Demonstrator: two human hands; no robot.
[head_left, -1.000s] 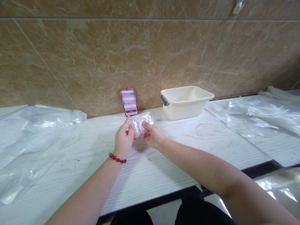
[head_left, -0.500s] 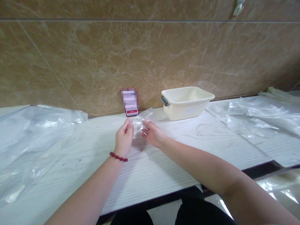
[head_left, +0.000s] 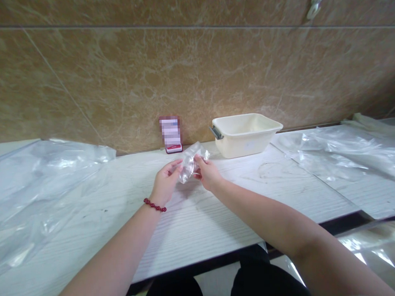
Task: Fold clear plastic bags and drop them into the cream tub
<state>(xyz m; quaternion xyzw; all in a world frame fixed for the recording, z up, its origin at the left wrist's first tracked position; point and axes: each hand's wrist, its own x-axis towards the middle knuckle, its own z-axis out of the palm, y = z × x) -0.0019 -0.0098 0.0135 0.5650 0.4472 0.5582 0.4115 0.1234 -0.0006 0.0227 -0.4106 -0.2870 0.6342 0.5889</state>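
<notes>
A small crumpled clear plastic bag (head_left: 187, 168) is held between my two hands, above the white table (head_left: 193, 226). My left hand (head_left: 166, 179), with a red bead bracelet (head_left: 154, 205) at its wrist, pinches the bag's left side between thumb and fingers. On the other side, my right hand (head_left: 207, 172) grips the bag with its thumb on top and fingers curled beneath. Whether anything lies inside the bag cannot be made out. Just behind the hands stands a small open dark-red case (head_left: 174, 149) with a blurred label.
A cream plastic tub (head_left: 245, 142) with a grey handle stands against the tiled wall (head_left: 188, 79), right of my hands. Large clear plastic bags lie at the left (head_left: 52, 170) and right (head_left: 349, 151). The table's dark front edge runs close to my legs.
Both hands and the small bag have shifted slightly to the right. The bag is now more bunched up, and my right hand has more of it gathered in its fingers.
</notes>
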